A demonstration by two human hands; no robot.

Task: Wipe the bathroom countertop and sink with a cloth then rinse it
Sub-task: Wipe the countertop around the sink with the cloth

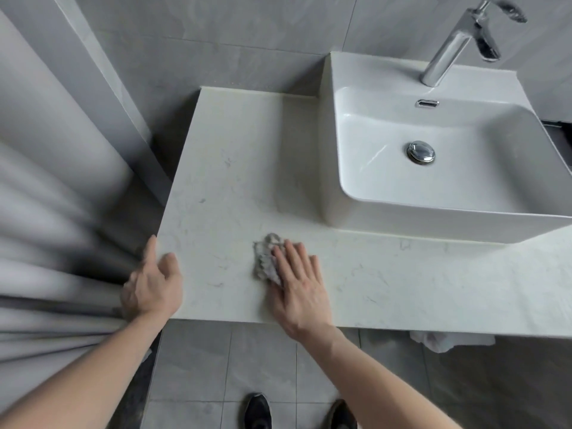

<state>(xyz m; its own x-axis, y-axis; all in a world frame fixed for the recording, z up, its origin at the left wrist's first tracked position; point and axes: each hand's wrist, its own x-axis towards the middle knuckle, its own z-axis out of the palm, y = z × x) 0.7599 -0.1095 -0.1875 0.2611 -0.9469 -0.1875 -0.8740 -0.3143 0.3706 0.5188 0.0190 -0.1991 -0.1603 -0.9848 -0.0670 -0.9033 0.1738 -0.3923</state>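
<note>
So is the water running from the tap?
No, the faucet shows no stream and the sink basin looks dry around the drain plug.

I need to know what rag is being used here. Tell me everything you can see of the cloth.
The cloth is a small, pale grey rag, crumpled into a lumpy wad with a nubby, textured surface. It lies on the marbled white countertop, near the front edge and left of the sink. The right hand presses flat on it, fingers covering its right part. Whether it is wet cannot be told.
</note>
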